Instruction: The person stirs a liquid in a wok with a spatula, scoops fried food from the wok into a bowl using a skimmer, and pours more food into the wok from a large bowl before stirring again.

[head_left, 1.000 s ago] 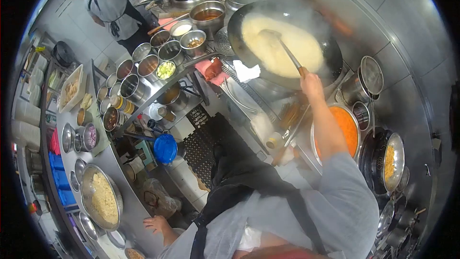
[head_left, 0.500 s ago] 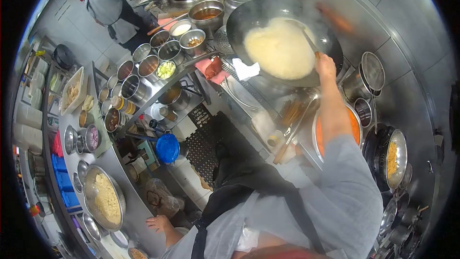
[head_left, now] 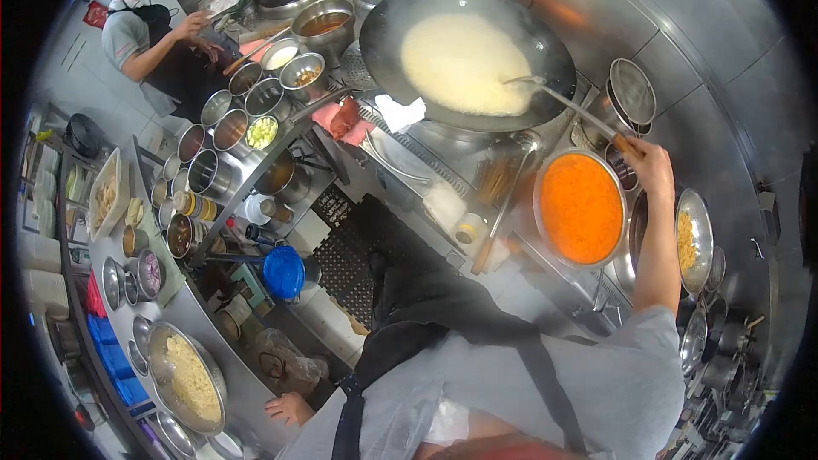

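My right hand (head_left: 652, 169) is wrapped round the wooden handle of a long metal ladle (head_left: 588, 115). The ladle's head dips into pale, steaming liquid (head_left: 464, 60) at the near right side of a large black wok (head_left: 383, 47). My left hand (head_left: 290, 409) lies with its fingers spread on the steel counter (head_left: 247, 375) at lower left, holding nothing. To its left stands a big metal bowl (head_left: 158, 366) of pale, crumbly food. Below my right forearm, to the left, is a round pan of orange food (head_left: 581, 209).
Metal pots and bowls (head_left: 230, 129) crowd a shelf at left centre. A co-worker (head_left: 141, 43) stands at upper left. A second ladle (head_left: 507, 204) and a white cloth (head_left: 399, 112) lie near the wok. A blue-topped container (head_left: 284, 273) stands lower down.
My right hand has moved right and toward me, drawing the ladle to the wok's near right side. The orange food is now uncovered. The view has shifted, and the co-worker has turned and lowered an arm.
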Demonstrator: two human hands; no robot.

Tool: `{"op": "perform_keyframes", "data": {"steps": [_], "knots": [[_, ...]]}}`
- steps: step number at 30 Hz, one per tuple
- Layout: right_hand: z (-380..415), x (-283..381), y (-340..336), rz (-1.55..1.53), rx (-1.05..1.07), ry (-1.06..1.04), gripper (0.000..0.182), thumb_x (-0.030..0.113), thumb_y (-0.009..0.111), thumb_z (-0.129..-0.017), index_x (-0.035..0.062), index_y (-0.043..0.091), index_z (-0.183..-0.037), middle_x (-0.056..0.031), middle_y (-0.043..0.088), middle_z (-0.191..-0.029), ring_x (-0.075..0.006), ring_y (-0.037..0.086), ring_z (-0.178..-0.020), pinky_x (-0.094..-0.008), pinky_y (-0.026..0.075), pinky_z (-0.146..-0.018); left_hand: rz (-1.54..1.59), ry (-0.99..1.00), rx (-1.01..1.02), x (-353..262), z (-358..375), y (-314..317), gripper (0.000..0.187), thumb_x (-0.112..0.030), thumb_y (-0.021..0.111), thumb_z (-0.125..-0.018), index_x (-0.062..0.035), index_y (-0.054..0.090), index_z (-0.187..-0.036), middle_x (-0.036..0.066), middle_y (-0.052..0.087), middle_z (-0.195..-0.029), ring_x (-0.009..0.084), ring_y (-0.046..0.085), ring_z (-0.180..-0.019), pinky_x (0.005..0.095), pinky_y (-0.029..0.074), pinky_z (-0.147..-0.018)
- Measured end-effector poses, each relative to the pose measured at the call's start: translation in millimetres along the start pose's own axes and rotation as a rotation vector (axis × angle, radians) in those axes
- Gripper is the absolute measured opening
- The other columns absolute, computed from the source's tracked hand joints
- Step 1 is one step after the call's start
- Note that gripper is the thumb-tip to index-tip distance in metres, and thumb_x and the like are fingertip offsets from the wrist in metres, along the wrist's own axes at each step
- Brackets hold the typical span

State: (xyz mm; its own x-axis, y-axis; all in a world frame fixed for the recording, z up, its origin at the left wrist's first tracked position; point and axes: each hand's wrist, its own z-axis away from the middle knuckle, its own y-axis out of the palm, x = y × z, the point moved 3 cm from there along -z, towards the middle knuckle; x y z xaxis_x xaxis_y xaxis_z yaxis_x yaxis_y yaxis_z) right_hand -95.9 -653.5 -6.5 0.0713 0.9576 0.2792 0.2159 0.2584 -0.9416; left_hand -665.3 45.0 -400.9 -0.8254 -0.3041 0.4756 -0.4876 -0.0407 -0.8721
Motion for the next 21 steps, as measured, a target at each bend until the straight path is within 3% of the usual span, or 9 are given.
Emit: {"op": "perform_keyframes", "data": {"steps": [4, 6, 11, 14, 16, 21], "knots": [[27.8, 13.3, 18.4, -0.025, 0.016, -0.117, 0.034, 0.014, 0.065, -0.075, 0.0104, 0.066, -0.108, -0.0212, 0.065, -0.091, -0.0355, 0.063, -0.087, -0.0396, 0.049, -0.077, -0.054, -0.047, -0.014, -3.4, -8.3, 13.5, 0.073, -0.037, 0.05, -0.089, -0.0052, 0.014, -0.144, 0.014, 0.017, -0.149, 0.0388, 0.021, -0.134, 0.0682, 0.033, -0.089], [27.2, 12.5, 48.0, 0.06, 0.017, -0.261, 0.034, 0.012, 0.062, -0.077, 0.015, 0.064, -0.111, -0.018, 0.064, -0.09, -0.0374, 0.061, -0.085, -0.0446, 0.049, -0.075, -0.139, -0.058, 0.025, -5.8, -7.5, 15.3, 0.073, -0.037, 0.05, -0.089, -0.0052, 0.014, -0.144, 0.014, 0.017, -0.149, 0.0388, 0.021, -0.134, 0.0682, 0.033, -0.088], [5.8, 36.7, 95.2, 0.032, 0.003, -0.213, 0.032, 0.013, 0.058, -0.081, 0.0172, 0.064, -0.112, -0.0203, 0.063, -0.088, -0.0381, 0.061, -0.086, -0.0456, 0.048, -0.074, -0.125, -0.058, 0.049, -3.3, -0.8, 6.1, 0.074, -0.037, 0.051, -0.089, -0.0053, 0.014, -0.144, 0.013, 0.019, -0.148, 0.0388, 0.022, -0.133, 0.0681, 0.033, -0.087], [-17.2, 47.9, 124.2, 0.069, -0.032, -0.219, 0.031, 0.016, 0.057, -0.083, 0.0194, 0.064, -0.112, -0.0207, 0.063, -0.089, -0.0384, 0.061, -0.086, -0.0473, 0.048, -0.074, -0.154, 0.041, 0.104, -2.8, 4.7, -3.4, 0.073, -0.038, 0.051, -0.089, -0.0057, 0.015, -0.144, 0.013, 0.018, -0.148, 0.0386, 0.022, -0.134, 0.0681, 0.034, -0.087], [-34.9, 57.5, 144.7, 0.135, -0.036, -0.246, 0.03, 0.015, 0.053, -0.083, 0.0182, 0.059, -0.112, -0.0191, 0.064, -0.085, -0.0386, 0.062, -0.084, -0.0496, 0.049, -0.074, 0.014, -0.005, -0.047, 1.6, 4.4, -1.9, 0.073, -0.038, 0.051, -0.089, -0.0057, 0.015, -0.144, 0.013, 0.019, -0.148, 0.0385, 0.022, -0.134, 0.0675, 0.034, -0.087], [-79.3, 84.9, 182.3, 0.182, 0.076, -0.213, 0.027, 0.013, 0.049, -0.085, 0.014, 0.055, -0.112, -0.0231, 0.064, -0.088, -0.0413, 0.062, -0.086, -0.0518, 0.049, -0.076, 0.04, 0.009, -0.031, 3.8, 3.9, -1.8, 0.074, -0.038, 0.051, -0.089, -0.0053, 0.014, -0.144, 0.013, 0.019, -0.147, 0.0386, 0.021, -0.134, 0.0665, 0.034, -0.087]]}}
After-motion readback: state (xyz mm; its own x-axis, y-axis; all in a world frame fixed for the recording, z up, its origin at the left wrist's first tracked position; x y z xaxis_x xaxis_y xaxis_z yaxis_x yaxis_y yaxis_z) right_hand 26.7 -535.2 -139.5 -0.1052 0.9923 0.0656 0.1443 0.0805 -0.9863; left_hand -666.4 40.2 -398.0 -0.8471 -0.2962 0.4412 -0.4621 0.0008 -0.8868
